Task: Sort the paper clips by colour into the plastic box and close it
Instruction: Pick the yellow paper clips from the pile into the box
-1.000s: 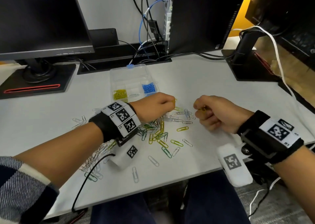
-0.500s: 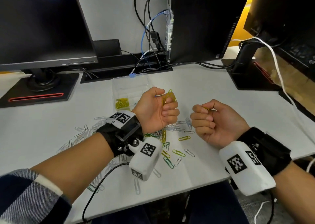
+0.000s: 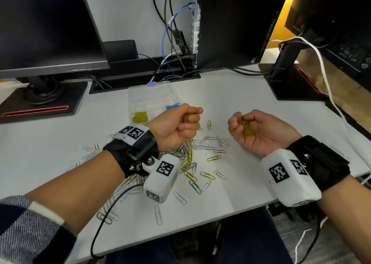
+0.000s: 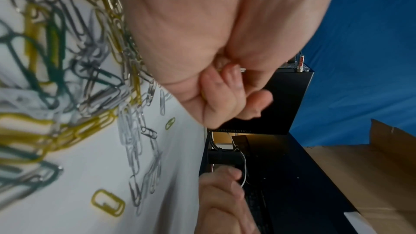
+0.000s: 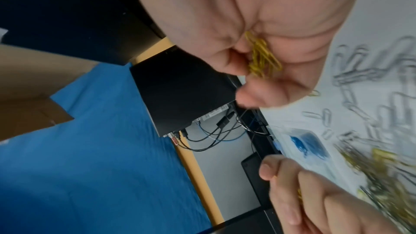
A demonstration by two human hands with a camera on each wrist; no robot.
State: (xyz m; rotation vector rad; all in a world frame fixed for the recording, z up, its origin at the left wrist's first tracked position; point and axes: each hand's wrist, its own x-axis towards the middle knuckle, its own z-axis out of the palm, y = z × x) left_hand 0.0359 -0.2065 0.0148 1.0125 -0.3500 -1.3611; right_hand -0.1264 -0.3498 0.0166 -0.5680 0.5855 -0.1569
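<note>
Both hands point(image 3: 176, 126) point(image 3: 259, 131) grip bunched yellow paper clips point(image 3: 248, 129).

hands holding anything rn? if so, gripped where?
Both. Left hand grips a bunch of yellow clips in its curled fingers; right hand cups yellow clips in its palm.

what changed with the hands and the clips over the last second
Both hands lifted off the pile of loose paper clips and rolled palm-up. The left hand grips a bunch of yellow paper clips; the right hand has loosened, cupping its yellow clips. The clear plastic compartment box stays open, with its yellow and blue clips in place.
</note>
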